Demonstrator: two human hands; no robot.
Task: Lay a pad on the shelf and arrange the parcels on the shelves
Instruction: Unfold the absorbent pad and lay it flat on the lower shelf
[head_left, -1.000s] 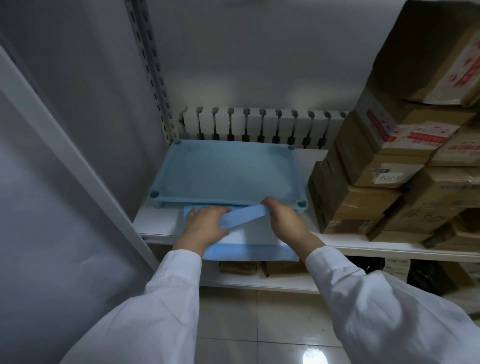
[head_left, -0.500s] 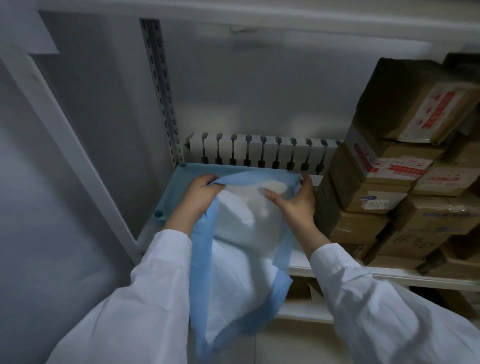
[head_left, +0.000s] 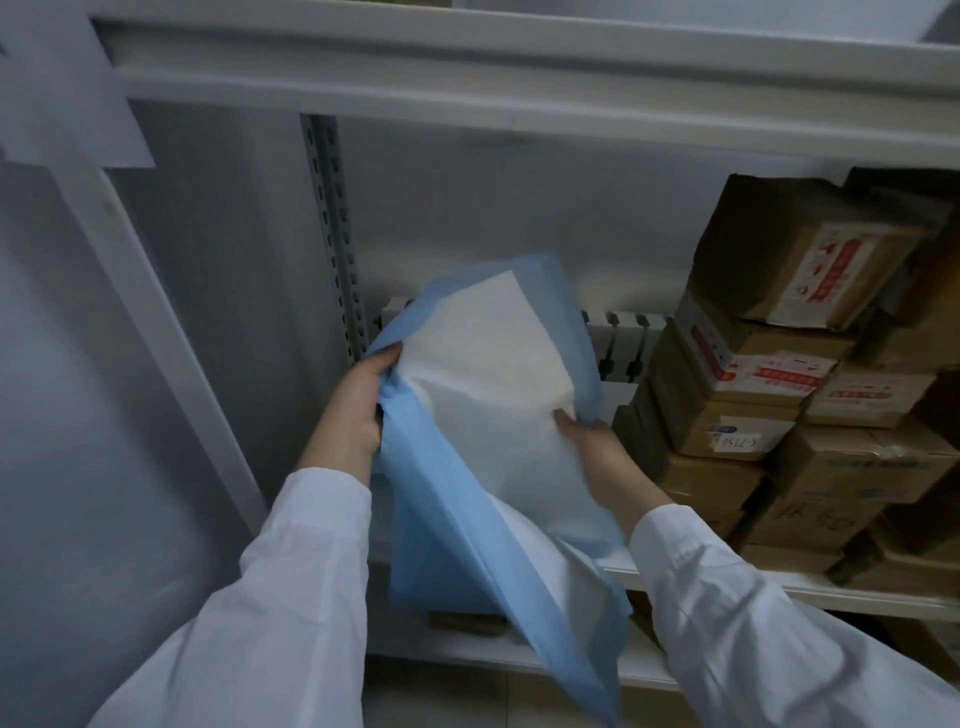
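As left hand (head_left: 353, 410) and right hand (head_left: 605, 460) clench its side edges, the pad (head_left: 488, 379) hangs, long axis upright.

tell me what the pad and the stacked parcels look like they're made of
The pad looks like thin, matte paper or nonwoven fabric, white in the middle with a blue, perhaps plastic-backed border; it folds and hangs limp. The parcels look like brown matte cardboard, with creased edges, tape and pasted labels.
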